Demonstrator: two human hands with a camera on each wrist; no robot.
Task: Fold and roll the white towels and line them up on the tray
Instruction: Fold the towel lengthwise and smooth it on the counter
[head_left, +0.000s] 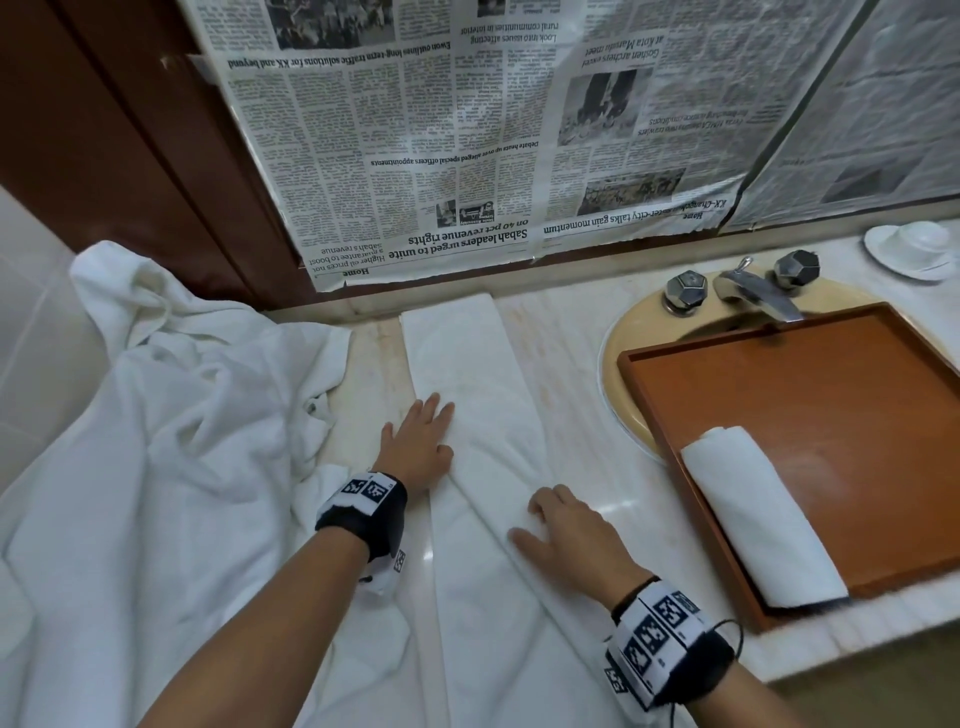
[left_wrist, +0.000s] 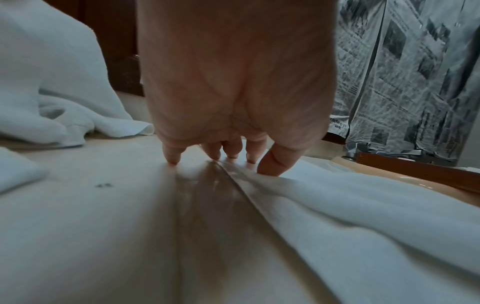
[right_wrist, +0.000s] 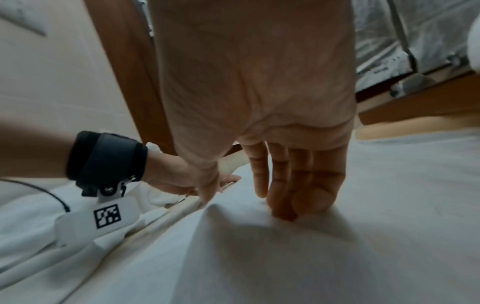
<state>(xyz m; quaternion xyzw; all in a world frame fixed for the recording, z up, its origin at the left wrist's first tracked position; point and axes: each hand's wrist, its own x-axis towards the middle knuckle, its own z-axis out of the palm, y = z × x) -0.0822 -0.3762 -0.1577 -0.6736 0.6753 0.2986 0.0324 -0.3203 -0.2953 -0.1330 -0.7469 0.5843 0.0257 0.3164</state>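
A long white towel (head_left: 467, 374), folded into a narrow strip, lies along the marble counter (head_left: 576, 364) from the back wall toward me. My left hand (head_left: 421, 441) rests flat at the strip's left edge, fingertips (left_wrist: 173, 159) partly on the counter. My right hand (head_left: 558, 525) presses flat on a diagonal fold of the same towel (right_wrist: 285, 246), fingers (right_wrist: 283, 205) pointing down into the cloth. One rolled white towel (head_left: 758, 514) lies at the left side of the brown wooden tray (head_left: 831, 405).
A heap of loose white towels (head_left: 171, 415) covers the counter's left part. The tray sits over a beige sink (head_left: 618, 364) with a chrome tap (head_left: 753, 291). A white cup and saucer (head_left: 909, 249) stand at the back right. Newspaper (head_left: 467, 130) covers the wall.
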